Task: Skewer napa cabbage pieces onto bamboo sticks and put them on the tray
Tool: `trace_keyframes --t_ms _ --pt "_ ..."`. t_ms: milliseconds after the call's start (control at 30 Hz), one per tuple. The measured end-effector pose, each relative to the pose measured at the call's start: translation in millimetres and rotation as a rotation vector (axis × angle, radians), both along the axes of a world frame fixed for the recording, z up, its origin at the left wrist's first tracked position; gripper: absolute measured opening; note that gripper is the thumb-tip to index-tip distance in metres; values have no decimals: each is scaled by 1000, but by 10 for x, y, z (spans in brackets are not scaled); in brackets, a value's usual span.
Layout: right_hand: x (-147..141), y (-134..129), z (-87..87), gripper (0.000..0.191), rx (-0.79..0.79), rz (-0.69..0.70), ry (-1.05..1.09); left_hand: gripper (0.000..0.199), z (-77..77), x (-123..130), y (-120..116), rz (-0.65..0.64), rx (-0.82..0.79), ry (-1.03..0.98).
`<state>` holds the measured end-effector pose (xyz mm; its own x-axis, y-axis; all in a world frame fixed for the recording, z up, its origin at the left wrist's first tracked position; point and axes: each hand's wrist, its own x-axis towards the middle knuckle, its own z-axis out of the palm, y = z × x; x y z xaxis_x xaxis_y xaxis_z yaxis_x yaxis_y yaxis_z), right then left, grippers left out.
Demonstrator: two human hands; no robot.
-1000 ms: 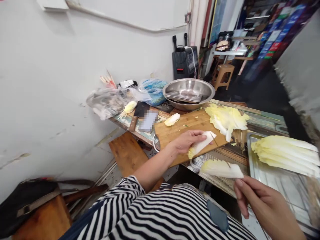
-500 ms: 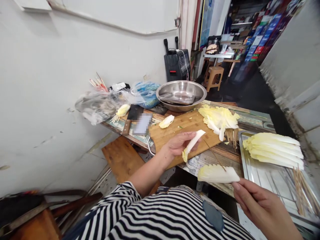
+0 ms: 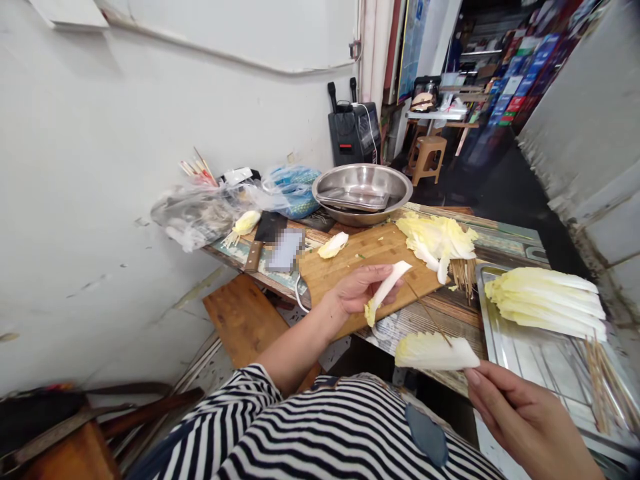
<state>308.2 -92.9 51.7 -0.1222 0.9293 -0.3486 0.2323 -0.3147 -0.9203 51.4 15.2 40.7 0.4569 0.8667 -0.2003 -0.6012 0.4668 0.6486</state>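
Clearly, left hand (image 3: 369,289): forearm reaching forward, thumb and fingers closed around a tilted leaf strip (image 3: 389,288) over the cutting board (image 3: 360,250).
Right hand (image 3: 515,403): thumb uppermost, fingertips pinching the skewered leaf (image 3: 430,353) by its white end.

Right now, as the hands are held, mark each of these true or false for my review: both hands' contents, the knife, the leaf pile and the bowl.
1. The left hand holds a narrow leaf piece. True.
2. The right hand is empty. False: it holds a wider leaf by its white end.
3. The knife lies on the cutting board. False: it lies on the table, left of the board.
4. Several leaves lie piled on the metal tray. True.
5. The bowl is upside down. False: it stands upright, with flat metalware inside.
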Motion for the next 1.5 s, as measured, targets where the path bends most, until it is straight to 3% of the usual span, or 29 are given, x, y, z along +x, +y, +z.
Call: trace_keyframes --t_ms 467,700,1133,1500 --pt "29 -27 18 53 9 25 -43 27 49 11 -11 19 35 17" --pt "52 -45 -16 46 66 13 -8 29 50 11 -9 9 37 -2" --pt "91 -34 7 44 93 4 -33 43 27 -47 37 32 114 184" --pt "91 -1 109 47 -49 -51 67 55 130 -33 44 -60 186 207"
